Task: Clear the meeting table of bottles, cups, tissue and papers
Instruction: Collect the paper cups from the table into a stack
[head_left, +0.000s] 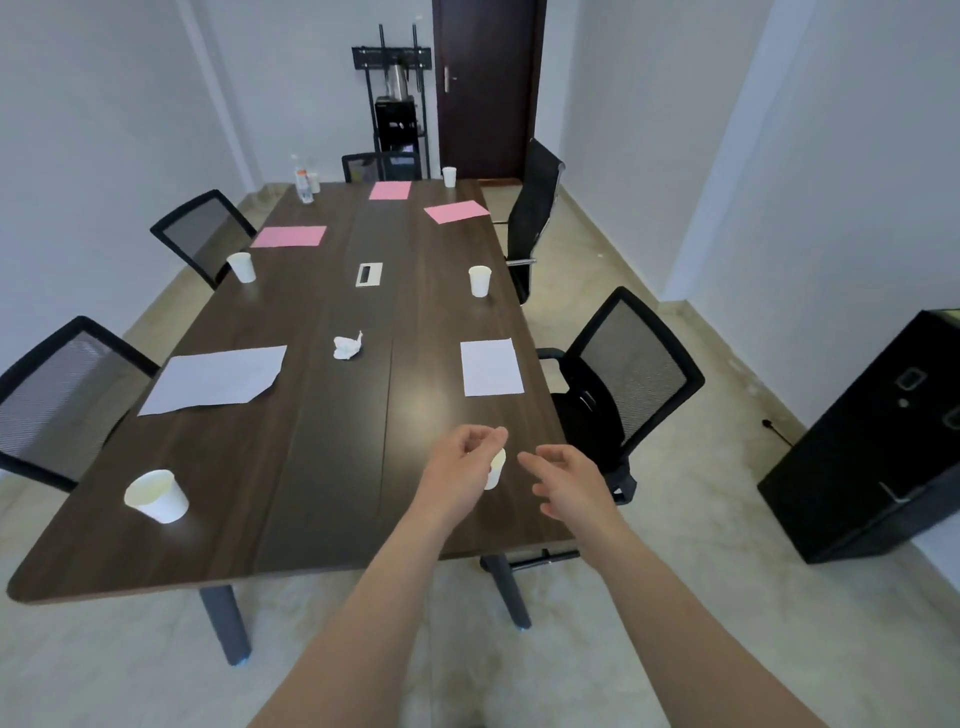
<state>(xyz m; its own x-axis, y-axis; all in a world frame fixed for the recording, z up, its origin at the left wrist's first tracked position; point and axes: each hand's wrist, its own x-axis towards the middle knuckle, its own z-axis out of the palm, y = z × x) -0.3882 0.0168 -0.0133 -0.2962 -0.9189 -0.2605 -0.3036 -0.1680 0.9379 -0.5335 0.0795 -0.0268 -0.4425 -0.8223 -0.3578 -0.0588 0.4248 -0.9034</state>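
- Currently, the table (322, 467) carries five white paper cups, five sheets of paper, one bottle and one tissue.
- Left edge, near to far: the near left cup (156, 496) at the corner, the large white sheet (218, 378), the mid left cup (242, 267), then the left pink sheet (289, 236).
- Far left corner: the bottle (302, 179), clear and upright.
- Centre line: the tissue (347, 346), crumpled, lies between the two white sheets. The far pink sheet (390, 190) lies at the far end.
- Right edge, far to near: the far cup (449, 176), the right pink sheet (456, 212), the mid right cup (479, 280), the small white sheet (491, 366), the near right cup (496, 470).
- Left hand (465, 457): fingers curled, directly over the near right cup. The hand hides the rim, so a grip cannot be confirmed.
- Right hand (566, 483): just right of that cup, fingers loose and spread, holding nothing.
- Five black chairs (623, 374) stand round the table.
- One black cabinet (872, 441) stands at the right wall.
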